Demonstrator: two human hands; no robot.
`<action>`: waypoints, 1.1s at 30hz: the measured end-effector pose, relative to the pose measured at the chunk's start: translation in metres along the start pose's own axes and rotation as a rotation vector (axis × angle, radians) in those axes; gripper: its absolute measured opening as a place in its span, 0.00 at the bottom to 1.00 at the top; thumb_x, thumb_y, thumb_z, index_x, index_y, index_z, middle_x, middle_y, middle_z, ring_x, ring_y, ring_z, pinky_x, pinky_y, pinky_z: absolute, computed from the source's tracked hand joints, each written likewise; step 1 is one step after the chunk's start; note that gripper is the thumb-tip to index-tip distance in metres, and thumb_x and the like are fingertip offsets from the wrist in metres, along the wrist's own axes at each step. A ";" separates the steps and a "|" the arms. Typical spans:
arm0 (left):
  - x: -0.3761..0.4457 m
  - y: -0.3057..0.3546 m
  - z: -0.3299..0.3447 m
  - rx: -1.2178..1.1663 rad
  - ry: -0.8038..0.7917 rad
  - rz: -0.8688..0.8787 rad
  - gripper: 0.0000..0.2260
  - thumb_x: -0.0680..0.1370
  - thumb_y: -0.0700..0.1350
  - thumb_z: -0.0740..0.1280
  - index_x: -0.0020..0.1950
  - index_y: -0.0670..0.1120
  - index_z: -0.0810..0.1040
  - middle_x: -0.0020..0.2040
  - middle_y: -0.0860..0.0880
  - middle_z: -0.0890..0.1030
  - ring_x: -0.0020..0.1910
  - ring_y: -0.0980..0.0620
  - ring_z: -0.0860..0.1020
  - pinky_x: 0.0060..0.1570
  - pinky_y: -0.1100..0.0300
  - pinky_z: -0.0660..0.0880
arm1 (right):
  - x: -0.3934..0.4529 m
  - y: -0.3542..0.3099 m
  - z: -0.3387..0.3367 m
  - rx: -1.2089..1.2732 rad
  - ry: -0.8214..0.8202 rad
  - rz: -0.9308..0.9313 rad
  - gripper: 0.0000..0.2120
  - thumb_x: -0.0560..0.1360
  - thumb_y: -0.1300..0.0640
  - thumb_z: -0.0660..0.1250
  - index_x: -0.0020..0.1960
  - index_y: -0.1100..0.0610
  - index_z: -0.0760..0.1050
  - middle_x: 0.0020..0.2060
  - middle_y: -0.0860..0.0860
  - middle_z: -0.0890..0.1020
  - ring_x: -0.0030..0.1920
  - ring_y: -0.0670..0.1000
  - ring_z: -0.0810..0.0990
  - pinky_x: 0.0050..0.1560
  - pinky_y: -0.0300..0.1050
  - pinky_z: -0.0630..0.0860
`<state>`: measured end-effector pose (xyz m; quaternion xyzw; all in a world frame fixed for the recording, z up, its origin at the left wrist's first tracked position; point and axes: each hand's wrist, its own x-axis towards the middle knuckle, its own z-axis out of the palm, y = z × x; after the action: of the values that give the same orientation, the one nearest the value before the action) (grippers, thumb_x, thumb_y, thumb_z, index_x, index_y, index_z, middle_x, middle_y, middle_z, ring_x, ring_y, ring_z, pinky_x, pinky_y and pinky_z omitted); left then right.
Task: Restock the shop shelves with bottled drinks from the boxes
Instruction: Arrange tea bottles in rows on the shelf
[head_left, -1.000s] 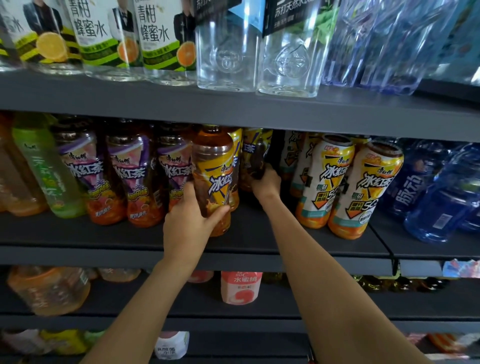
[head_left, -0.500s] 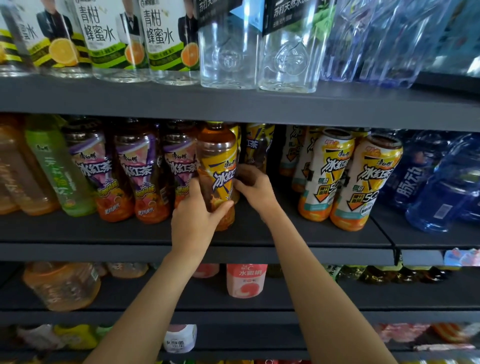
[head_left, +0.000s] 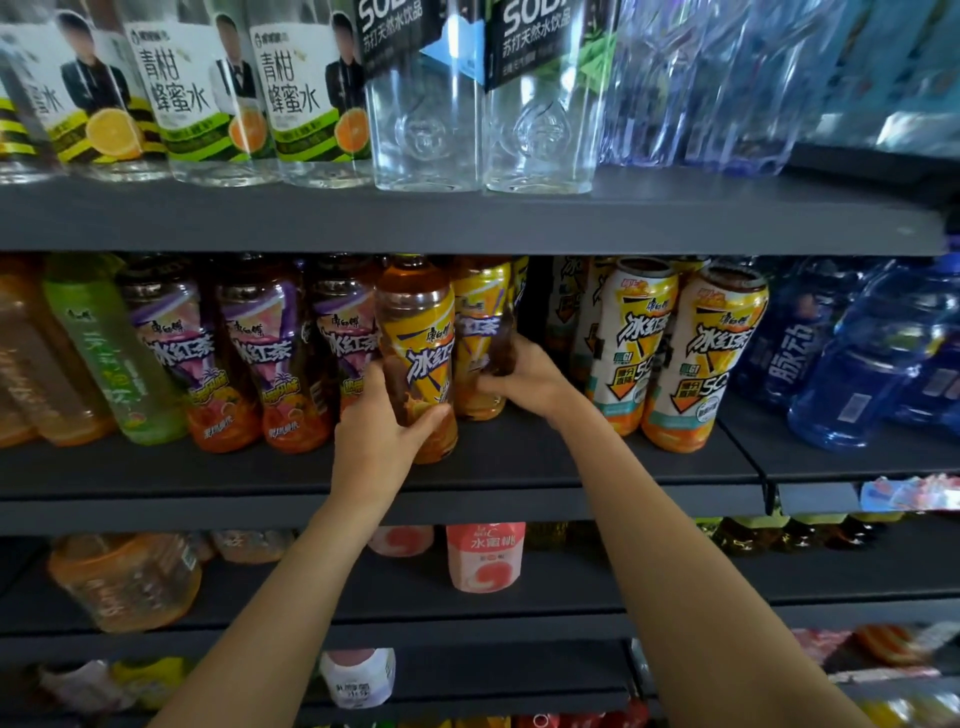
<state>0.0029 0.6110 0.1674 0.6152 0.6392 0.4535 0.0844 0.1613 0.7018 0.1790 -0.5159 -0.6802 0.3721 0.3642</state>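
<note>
Both hands are on the middle shelf (head_left: 519, 462) of a dark rack. My left hand (head_left: 379, 441) grips the lower part of a yellow-labelled iced tea bottle (head_left: 415, 332) that stands at the shelf's front edge. Right behind it stands a second yellow-labelled iced tea bottle (head_left: 483, 322), and my right hand (head_left: 524, 379) is wrapped around its lower right side. The two bottles stand upright, close together. Their bases are partly hidden by my fingers.
Purple-labelled tea bottles (head_left: 260, 353) and a green bottle (head_left: 109, 353) crowd the left. White-and-yellow tea bottles (head_left: 696, 358) stand to the right, then blue water jugs (head_left: 878, 364). Clear bottles (head_left: 426, 104) fill the shelf above. A pink carton (head_left: 485, 556) sits on the shelf below.
My right hand has come forward from deep in the shelf and closed on the second yellow bottle behind the front one. My left hand has kept its hold on the front bottle.
</note>
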 end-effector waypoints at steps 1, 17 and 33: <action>0.000 0.000 0.001 -0.010 0.004 -0.006 0.29 0.71 0.53 0.72 0.65 0.41 0.65 0.59 0.45 0.77 0.58 0.44 0.76 0.54 0.52 0.74 | 0.000 0.001 -0.007 0.000 -0.002 0.015 0.28 0.69 0.63 0.72 0.66 0.60 0.68 0.60 0.57 0.77 0.61 0.54 0.75 0.64 0.53 0.71; 0.009 0.015 0.024 -0.105 -0.055 0.013 0.28 0.71 0.52 0.72 0.64 0.42 0.66 0.58 0.45 0.78 0.56 0.44 0.77 0.52 0.56 0.73 | -0.004 0.016 -0.011 -0.051 0.208 0.024 0.29 0.71 0.56 0.72 0.69 0.58 0.68 0.63 0.54 0.76 0.62 0.53 0.74 0.62 0.48 0.72; 0.010 0.022 0.047 -0.287 -0.229 0.097 0.31 0.71 0.47 0.72 0.69 0.43 0.63 0.62 0.44 0.76 0.61 0.46 0.75 0.54 0.61 0.70 | -0.062 0.012 0.001 -0.041 0.023 0.026 0.28 0.71 0.68 0.67 0.69 0.61 0.64 0.58 0.54 0.76 0.59 0.50 0.74 0.58 0.40 0.71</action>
<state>0.0476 0.6381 0.1602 0.6747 0.5238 0.4706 0.2213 0.1778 0.6437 0.1613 -0.5362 -0.6768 0.3569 0.3565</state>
